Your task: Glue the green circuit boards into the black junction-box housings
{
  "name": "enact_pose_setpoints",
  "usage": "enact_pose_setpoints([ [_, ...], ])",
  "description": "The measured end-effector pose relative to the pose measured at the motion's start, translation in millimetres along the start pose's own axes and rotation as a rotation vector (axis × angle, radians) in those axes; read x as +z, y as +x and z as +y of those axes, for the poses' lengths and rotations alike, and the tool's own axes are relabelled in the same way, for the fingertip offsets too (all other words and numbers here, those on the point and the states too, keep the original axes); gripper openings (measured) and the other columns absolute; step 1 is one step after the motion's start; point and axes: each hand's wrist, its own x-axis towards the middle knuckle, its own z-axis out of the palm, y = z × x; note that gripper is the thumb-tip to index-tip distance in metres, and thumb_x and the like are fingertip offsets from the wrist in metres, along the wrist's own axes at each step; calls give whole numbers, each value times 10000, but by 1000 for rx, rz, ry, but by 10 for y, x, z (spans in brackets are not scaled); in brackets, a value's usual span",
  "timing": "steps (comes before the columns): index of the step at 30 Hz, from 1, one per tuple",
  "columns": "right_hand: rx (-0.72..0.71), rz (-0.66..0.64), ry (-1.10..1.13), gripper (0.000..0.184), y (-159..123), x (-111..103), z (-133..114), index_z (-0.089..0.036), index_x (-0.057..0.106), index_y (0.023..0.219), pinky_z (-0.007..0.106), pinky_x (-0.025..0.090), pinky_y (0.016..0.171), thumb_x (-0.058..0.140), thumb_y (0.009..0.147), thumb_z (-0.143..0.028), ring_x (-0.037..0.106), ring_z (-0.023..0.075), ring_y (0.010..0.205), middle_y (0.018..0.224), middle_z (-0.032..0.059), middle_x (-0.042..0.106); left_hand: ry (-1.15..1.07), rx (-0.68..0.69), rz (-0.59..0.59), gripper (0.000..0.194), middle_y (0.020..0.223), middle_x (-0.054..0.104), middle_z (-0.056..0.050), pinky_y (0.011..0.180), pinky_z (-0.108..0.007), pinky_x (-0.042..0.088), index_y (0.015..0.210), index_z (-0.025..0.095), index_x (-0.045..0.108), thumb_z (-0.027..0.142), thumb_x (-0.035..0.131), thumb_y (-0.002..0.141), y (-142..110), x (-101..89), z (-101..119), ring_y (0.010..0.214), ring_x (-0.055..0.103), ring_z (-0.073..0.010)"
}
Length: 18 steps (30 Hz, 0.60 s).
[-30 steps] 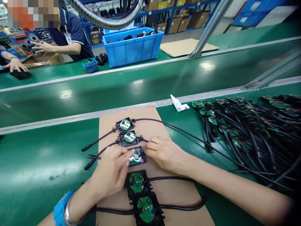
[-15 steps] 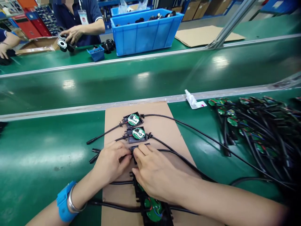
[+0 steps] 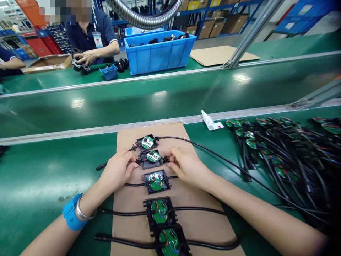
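Observation:
A column of several black plastic housings with round green circuit boards lies on a cardboard sheet [image 3: 128,224]. My left hand [image 3: 119,166] pinches the short black cable at the left side of the second housing from the top [image 3: 152,158]. On that housing's right side, my right hand [image 3: 185,165] has thumb and fingers closed on the other black cable by its strain relief. The board there sits tilted, with white paste on it. Just above is the top housing [image 3: 147,142], also with white paste. Below my hands lies the third housing [image 3: 156,181], its wired board facing up.
At right lies a heap of cabled circuit boards [image 3: 287,153]. A crumpled white tube [image 3: 211,121] rests near the metal rail. Across the bench, a co-worker [image 3: 93,42] handles black parts beside a large blue bin [image 3: 160,53] and a small blue tray [image 3: 109,73].
Both hands have moved up from the third housing to the second, leaving the third uncovered with its board showing. The camera view has tilted up slightly.

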Motion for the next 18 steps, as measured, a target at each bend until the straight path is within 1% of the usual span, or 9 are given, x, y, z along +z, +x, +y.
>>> enact_pose_setpoints([
  [2, -25, 56, 29, 172, -53, 7, -38, -129, 521, 1027, 353, 474, 740, 466, 865, -154, 585, 209, 829, 924, 96, 622, -23, -7, 28, 52, 807, 600, -18, 666, -301, 458, 839, 196, 525, 173, 495, 876, -37, -6, 53, 737, 571, -180],
  [4, -85, 124, 81, 175, -129, -28, -110, -135, 515, 1041, 343, 477, 763, 412, 902, -161, 598, 201, 861, 959, 98, 623, -66, -16, 78, 71, 813, 596, -21, 642, -285, 455, 876, 198, 504, 194, 443, 910, -91, -37, 117, 723, 568, -169],
  [6, -160, 136, 125, 214, -191, -92, -197, -139, 522, 1073, 331, 478, 795, 371, 921, -154, 598, 191, 900, 980, 94, 616, -101, -12, 139, 96, 802, 587, -20, 628, -273, 453, 889, 199, 496, 216, 413, 934, -125, -74, 169, 714, 564, -161],
  [8, -198, 77, 128, 268, -219, -160, -284, -137, 535, 1109, 331, 480, 808, 342, 924, -136, 593, 187, 901, 977, 93, 602, -97, 16, 184, 115, 802, 584, -21, 636, -269, 458, 893, 198, 501, 222, 402, 947, -126, -91, 198, 721, 564, -157],
  [11, -156, -54, 58, 311, -197, -227, -387, -132, 572, 1101, 340, 484, 766, 340, 896, -101, 589, 190, 822, 934, 87, 584, -37, 87, 201, 124, 839, 595, -32, 663, -278, 474, 910, 192, 515, 218, 402, 954, -92, -56, 201, 757, 581, -161],
  [13, -147, -108, -13, 310, -155, -236, -418, -126, 599, 1068, 340, 478, 755, 364, 869, -85, 585, 200, 819, 920, 89, 581, 16, 119, 180, 139, 864, 604, -39, 678, -294, 488, 918, 188, 523, 217, 394, 959, -69, -4, 187, 780, 598, -173],
  [15, -159, -120, -74, 309, -101, -225, -421, -121, 616, 1051, 328, 470, 737, 384, 851, -78, 582, 204, 813, 907, 89, 583, 77, 130, 141, 153, 898, 613, -49, 678, -309, 502, 931, 186, 532, 216, 384, 961, -53, 47, 172, 804, 613, -190],
  [18, -160, -125, -117, 296, -10, -202, -401, -121, 629, 1019, 315, 460, 725, 394, 844, -81, 589, 199, 798, 913, 85, 595, 165, 128, 87, 166, 913, 616, -57, 629, -305, 507, 940, 180, 546, 214, 384, 955, -32, 91, 162, 787, 623, -201],
])
